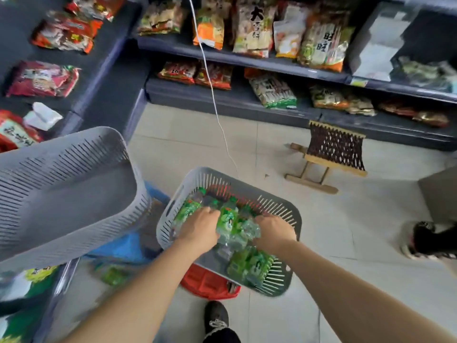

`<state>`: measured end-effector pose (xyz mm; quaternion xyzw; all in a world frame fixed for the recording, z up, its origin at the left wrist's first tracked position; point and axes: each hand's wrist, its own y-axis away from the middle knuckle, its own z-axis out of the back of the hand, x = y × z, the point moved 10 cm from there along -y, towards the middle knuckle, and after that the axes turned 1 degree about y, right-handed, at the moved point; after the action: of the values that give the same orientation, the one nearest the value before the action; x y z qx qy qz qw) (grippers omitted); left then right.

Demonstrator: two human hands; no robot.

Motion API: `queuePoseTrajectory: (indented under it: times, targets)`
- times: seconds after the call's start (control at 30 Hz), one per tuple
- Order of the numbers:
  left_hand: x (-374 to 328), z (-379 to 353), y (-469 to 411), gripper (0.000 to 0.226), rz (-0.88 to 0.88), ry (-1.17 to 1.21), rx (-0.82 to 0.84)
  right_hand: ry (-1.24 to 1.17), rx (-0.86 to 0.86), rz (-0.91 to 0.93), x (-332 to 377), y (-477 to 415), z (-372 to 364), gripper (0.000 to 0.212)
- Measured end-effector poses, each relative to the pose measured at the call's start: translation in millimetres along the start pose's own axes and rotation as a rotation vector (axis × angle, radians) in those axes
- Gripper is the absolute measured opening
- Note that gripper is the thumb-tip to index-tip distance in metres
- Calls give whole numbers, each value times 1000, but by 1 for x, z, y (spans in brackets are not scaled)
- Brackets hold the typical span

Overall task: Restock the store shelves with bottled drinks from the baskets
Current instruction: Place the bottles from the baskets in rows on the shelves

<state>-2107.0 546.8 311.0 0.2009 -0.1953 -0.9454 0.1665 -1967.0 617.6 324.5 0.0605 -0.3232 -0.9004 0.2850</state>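
Green-labelled drink bottles [228, 219] lie heaped in a grey basket [295, 220] low on the tiled floor [333, 219]. The left hand [200, 226] and right hand [274, 231] reach in, fingers curled down among the bottles; blur hides whether either grips one. An empty grey basket [61, 194] sits left, with shelves [247, 61] of snack packets [252, 28] beyond.

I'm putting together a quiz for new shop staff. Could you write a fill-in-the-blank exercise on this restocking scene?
1. The left hand and the right hand are both down in a grey basket holding ____-labelled bottles.
2. The object lying under that basket is ____ in colour.
3. The wooden stool stands on the tiled ____.

Missing words: green; red; floor.
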Motion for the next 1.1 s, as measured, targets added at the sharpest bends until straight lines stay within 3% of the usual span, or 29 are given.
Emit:
queuePoseTrajectory:
  times: [0.13, 0.23, 0.43, 0.6, 0.73, 0.93, 1.0, 1.1]
  targets:
    - [-6, -40, -37, 59, 14, 9, 70, -149, 39, -115, -34, -34, -36, 54]
    - [-5, -67, -60, 68, 65, 64, 123, -390, 67, -261, -60, -58, -68, 62]
    - [-2, -108, -86, 94, 148, 40, 207, -976, 149, -613, -84, -90, -123, 120]
    - [5, -111, -91, 94, 255, 196, 208, -1259, 109, -770, -79, -105, -135, 89]
    - [29, -113, -74, 96, 494, 724, 280, -1528, 263, -783, -58, -84, -148, 69]
    - [32, -81, -19, 105, 533, 1152, 347, -1680, 429, -560, -1, -47, -116, 36]
    - [37, -60, -1, 105, 512, 1270, 335, -1718, 415, -437, 21, -38, -90, 37]
    - [43, -16, 29, 67, 437, 1479, 251, -1711, 381, -327, 56, -21, -60, 60]
